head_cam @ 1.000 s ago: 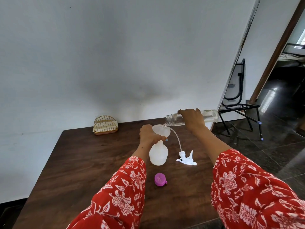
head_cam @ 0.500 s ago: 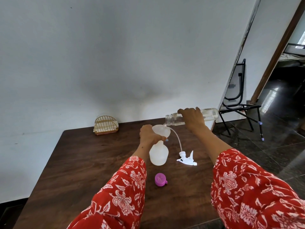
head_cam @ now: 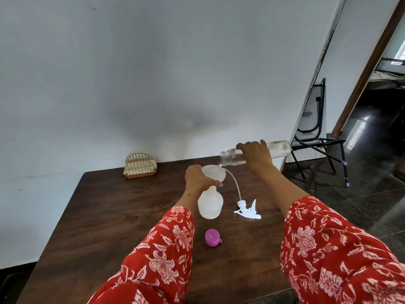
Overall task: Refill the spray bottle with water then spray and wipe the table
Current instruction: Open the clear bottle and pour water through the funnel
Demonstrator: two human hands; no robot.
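Note:
A white translucent spray bottle (head_cam: 210,205) stands upright on the dark wooden table (head_cam: 122,216) with a white funnel (head_cam: 213,172) in its neck. My left hand (head_cam: 197,179) grips the neck just under the funnel. My right hand (head_cam: 256,154) holds a clear water bottle (head_cam: 278,149) nearly level, its open mouth over the funnel, and a thin stream of water runs in. The white trigger sprayer head (head_cam: 247,211) with its curved tube lies on the table right of the spray bottle. A purple cap (head_cam: 212,237) lies nearer to me.
A small wire basket (head_cam: 140,165) stands at the table's far edge by the white wall. A black metal folding chair (head_cam: 317,137) stands on the dark floor to the right, near a doorway.
The water bottle's base has risen very slightly as pouring goes on. Both hands stay where they were.

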